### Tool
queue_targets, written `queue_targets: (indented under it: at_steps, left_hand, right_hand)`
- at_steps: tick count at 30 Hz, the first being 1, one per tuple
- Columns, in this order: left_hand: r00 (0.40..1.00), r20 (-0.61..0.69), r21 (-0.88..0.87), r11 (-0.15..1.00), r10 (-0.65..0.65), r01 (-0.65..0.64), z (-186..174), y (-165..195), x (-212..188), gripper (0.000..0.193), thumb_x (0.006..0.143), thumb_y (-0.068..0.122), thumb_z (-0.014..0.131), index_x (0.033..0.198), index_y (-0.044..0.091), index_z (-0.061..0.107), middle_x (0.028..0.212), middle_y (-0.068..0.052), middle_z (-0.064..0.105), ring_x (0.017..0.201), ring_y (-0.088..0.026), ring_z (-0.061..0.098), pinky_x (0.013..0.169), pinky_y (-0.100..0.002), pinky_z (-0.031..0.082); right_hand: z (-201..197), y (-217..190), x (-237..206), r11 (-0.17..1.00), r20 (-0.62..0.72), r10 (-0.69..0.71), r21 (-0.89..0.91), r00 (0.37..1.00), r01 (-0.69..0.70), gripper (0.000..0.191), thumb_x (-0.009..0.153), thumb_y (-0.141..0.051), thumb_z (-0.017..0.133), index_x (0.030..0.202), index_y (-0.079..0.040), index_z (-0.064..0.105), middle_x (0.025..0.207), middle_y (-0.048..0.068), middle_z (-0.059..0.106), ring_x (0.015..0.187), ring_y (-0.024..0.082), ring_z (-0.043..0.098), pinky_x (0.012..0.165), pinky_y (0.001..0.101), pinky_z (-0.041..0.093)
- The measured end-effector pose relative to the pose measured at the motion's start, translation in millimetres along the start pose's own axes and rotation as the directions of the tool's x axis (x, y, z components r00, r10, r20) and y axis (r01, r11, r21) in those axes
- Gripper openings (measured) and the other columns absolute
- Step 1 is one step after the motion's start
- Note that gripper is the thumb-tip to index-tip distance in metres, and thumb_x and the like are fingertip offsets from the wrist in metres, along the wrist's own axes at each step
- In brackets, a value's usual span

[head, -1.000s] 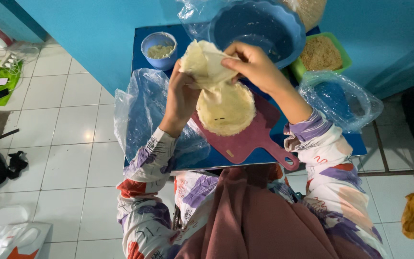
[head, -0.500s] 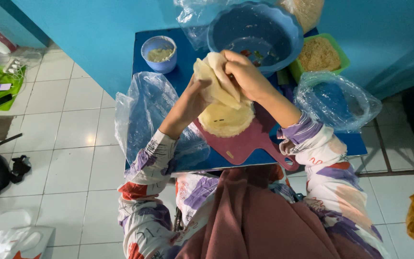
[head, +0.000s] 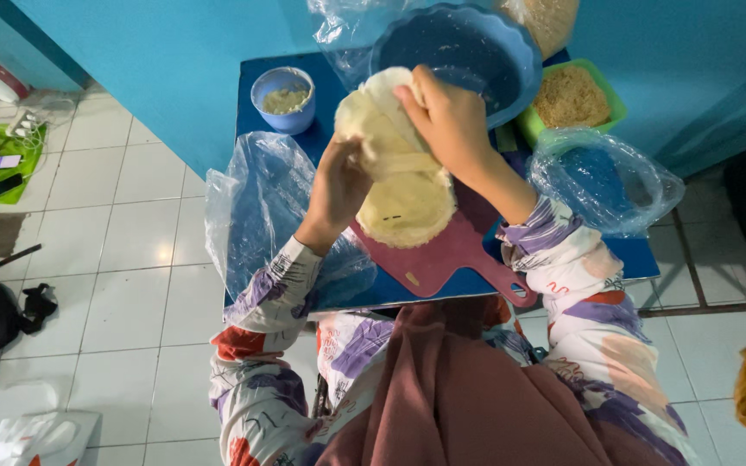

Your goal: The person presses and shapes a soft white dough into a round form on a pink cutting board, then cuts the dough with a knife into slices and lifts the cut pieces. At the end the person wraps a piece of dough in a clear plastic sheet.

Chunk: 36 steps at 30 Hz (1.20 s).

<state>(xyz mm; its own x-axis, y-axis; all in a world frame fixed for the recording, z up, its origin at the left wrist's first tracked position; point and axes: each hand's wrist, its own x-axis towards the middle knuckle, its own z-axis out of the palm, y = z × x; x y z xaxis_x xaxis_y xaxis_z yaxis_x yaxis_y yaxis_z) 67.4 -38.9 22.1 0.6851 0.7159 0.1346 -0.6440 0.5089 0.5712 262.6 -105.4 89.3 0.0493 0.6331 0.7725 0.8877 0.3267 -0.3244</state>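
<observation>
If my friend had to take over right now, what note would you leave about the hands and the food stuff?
Left hand: grips the lower left edge of a pale round wrapper, lifted off the stack.
Right hand: pinches the same wrapper from the top, folding it over.
Stack of wrappers: lies on the maroon cutting board on the blue table.
Nearby: small blue bowl of filling at the back left, big blue basin behind the hands, green tray of crumbs to the right.
Done: one wrapper is off the stack.
Left: it is only partly folded; more wrappers wait on the board.
</observation>
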Motion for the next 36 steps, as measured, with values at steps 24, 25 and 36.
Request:
queue_targets:
  at_steps: [24, 25, 36]
  left_hand:
    - [0.901, -0.319, 0.060, 0.955, 0.294, -0.290, -5.2, 48.0, -3.6, 0.041, 0.093, 0.035, 0.057, 0.119, 0.003, 0.060, 0.106, -0.012, 0.067, 0.098, -0.026, 0.068, 0.086, -0.041, 0.056]
    - [0.904, -0.310, 0.079, 0.956, 0.294, -0.284, -5.6, 47.9, -3.3, 0.040, 0.093, 0.035, 0.058, 0.119, 0.003, 0.059, 0.105, -0.012, 0.067, 0.097, -0.026, 0.067, 0.085, -0.041, 0.056]
    - [0.931, -0.306, 0.051, 0.980, 0.201, -0.195, -14.5, 39.0, 2.4, 0.040, 0.095, 0.034, 0.059, 0.121, 0.004, 0.056, 0.107, -0.012, 0.064, 0.100, -0.026, 0.065, 0.088, -0.042, 0.055]
  right_hand:
    - [-24.6, 13.7, 0.9, 0.958, 0.371, 0.191, 0.133, 0.909, -0.256, 0.019, 0.106, -0.024, 0.068, 0.108, -0.005, 0.067, 0.070, 0.010, 0.056, 0.059, 0.019, 0.053, 0.053, 0.0324, 0.042]
    - [-21.6, 6.2, -6.4, 0.996, 0.322, 0.039, 0.059, 0.946, -0.061, 0.016, 0.103, -0.023, 0.070, 0.105, -0.008, 0.066, 0.078, 0.008, 0.060, 0.064, 0.019, 0.058, 0.055, 0.0327, 0.045]
    - [10.0, -26.8, -69.9, 0.846, 0.405, -0.413, -0.162, 0.816, 0.508, 0.014, 0.096, -0.026, 0.067, 0.099, -0.013, 0.064, 0.091, 0.002, 0.065, 0.075, 0.019, 0.069, 0.053, 0.0327, 0.053]
